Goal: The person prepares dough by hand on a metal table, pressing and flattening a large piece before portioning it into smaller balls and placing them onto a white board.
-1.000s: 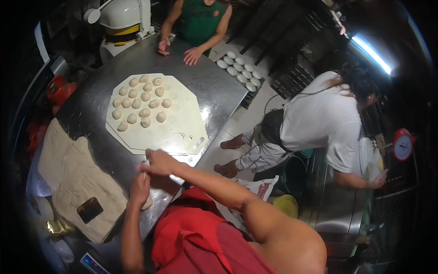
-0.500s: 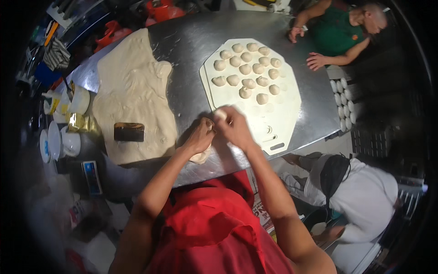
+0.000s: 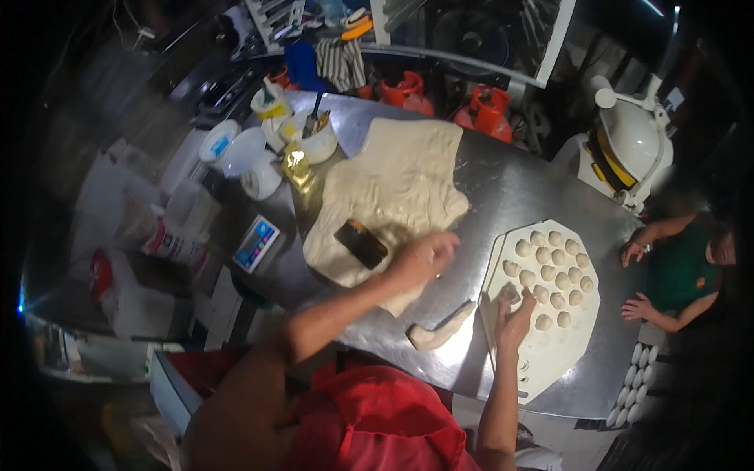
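My right hand (image 3: 515,320) is over the left side of a white octagonal board (image 3: 577,345), its fingers closed around a dough ball (image 3: 510,295). Several more dough balls (image 3: 558,257) sit in rows on that board. My left hand (image 3: 420,261) holds nothing and has its fingers apart, above the lower right edge of a large slab of dough (image 3: 400,169). On the slab, left of that hand, lies a dark flat rectangular scraper (image 3: 363,243). A long loose strip of dough (image 3: 441,333) rests on the steel table (image 3: 503,188) between my two arms.
Tubs (image 3: 316,144) and a gold packet (image 3: 298,169) stand along the table's left end, near a small digital scale (image 3: 256,244). Across the table's right end, a person in green (image 3: 683,271) has both hands at the edge. Orange gas cylinders (image 3: 491,110) stand behind.
The view has swung left. My hands have parted: the right carried a dough ball onto the board, and the left let go of the dough strip and moved over the slab.
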A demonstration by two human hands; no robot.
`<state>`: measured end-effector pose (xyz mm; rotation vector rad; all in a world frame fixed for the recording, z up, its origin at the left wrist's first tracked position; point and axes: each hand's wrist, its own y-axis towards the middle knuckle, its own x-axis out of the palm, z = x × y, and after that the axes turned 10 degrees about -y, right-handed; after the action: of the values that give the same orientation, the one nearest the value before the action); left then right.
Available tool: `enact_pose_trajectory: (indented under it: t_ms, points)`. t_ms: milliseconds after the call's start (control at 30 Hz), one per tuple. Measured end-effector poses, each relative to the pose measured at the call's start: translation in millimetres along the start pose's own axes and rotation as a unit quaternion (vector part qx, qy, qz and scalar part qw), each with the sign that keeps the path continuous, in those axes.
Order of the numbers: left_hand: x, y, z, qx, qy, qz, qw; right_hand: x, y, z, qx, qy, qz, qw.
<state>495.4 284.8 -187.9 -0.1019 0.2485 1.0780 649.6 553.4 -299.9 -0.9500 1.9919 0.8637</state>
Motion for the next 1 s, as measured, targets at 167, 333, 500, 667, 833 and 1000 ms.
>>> enact_pose_trajectory:
  t_ms: [167, 333, 500, 667, 833, 1000]
  points:
    - [-230.1, 176.5, 73.9, 0.339, 0.099, 0.313, 0.882, -20.9, -68.7, -37.3, 0.107, -0.009, -0.029, 0.994]
    - [-377.2, 298.0, 103.1, 0.265, 0.331, 0.388, 0.819, -25.3, -144.6, -65.6, 0.183, 0.006, -0.081, 0.980]
    - [-402.0, 329.1, 113.8, 0.164, 0.363, 0.302, 0.866, -30.6, -188.7, -60.6, 0.216, -0.010, -0.026, 0.976]
    - [-408.0, 274.6, 89.8, 0.226, -0.148, 0.209, 0.940, -23.0, -184.8, -53.5, 0.255, 0.011, -0.040, 0.966]
    - [-281.8, 106.3, 79.7, 0.100, -0.449, 0.026, 0.888, -58.1, -68.8, -153.8, 0.069, 0.158, -0.058, 0.983]
    - [-172.7, -12.0, 55.0, -0.028, -0.459, 0.004, 0.888, -104.1, 26.4, -276.7, -0.162, 0.305, -0.157, 0.925]
